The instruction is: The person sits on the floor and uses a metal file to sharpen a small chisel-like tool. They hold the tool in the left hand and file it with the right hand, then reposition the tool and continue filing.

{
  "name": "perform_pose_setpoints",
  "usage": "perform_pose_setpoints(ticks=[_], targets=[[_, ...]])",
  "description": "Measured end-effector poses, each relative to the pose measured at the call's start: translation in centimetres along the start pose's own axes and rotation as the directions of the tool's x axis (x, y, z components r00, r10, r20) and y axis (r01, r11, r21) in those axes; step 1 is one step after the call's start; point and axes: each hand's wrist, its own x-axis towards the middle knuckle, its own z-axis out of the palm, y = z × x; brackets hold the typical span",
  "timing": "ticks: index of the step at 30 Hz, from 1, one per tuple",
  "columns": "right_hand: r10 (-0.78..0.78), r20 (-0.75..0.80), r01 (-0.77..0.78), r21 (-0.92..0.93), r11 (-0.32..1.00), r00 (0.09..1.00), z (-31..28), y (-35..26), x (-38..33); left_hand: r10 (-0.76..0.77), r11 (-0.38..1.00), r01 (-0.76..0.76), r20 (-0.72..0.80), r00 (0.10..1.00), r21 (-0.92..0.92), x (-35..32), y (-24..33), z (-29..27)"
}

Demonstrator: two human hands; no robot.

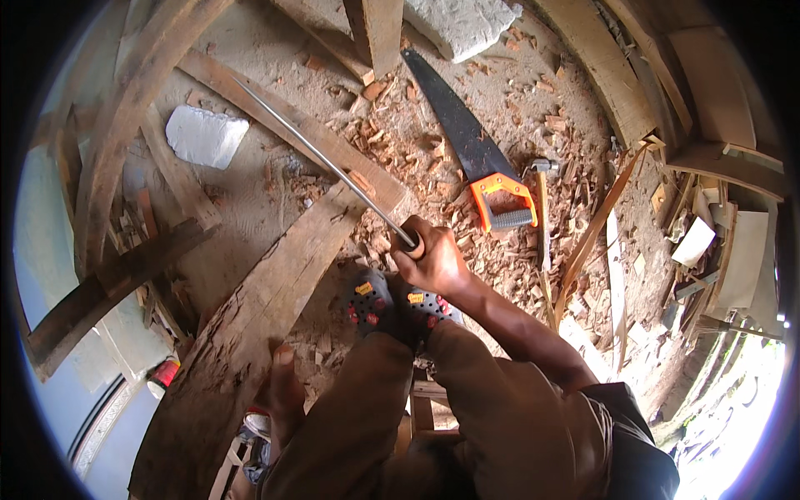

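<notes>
Our right hand (433, 260) is clenched around the wooden handle of a long, thin metal blade (321, 158). The blade is straight, grey and narrow, and runs up and to the left from our fist across a weathered plank (250, 325). Our left hand (283, 387) lies flat on the near edge of that plank, fingers pressed together, thumb pointing up. The plank is dark brown, rough and cracked along its edges, and slants from the lower left toward the middle of the floor. Just below our right hand sit our dark shoes (392, 307) with red dots. Beyond, a handsaw (475, 146) with an orange handle lies on wood chips, a hammer (543, 217) just beside it.
</notes>
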Motion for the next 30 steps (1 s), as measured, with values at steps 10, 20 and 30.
perform_pose_setpoints(ticks=[10, 20, 30], targets=[[-0.001, -0.052, 0.004, 0.046, 0.999, 0.999, -1.1, -1.6, 0.0, 0.173, 0.984, -0.178, -0.171, 0.97, -0.014, 0.6, -2.2, 0.2], [0.061, 0.028, -0.061, 0.018, 0.998, 0.998, -1.1, -0.5, -0.4, -0.033, 0.996, 0.019, -0.145, 0.989, -0.092, 0.0, 0.0, 1.3], [0.123, -0.091, -0.116, 0.075, 0.99, 0.988, -1.3, -2.7, -0.4, -0.003, 0.998, -0.002, -0.084, 0.996, -0.056, 0.1, -0.4, 1.0]])
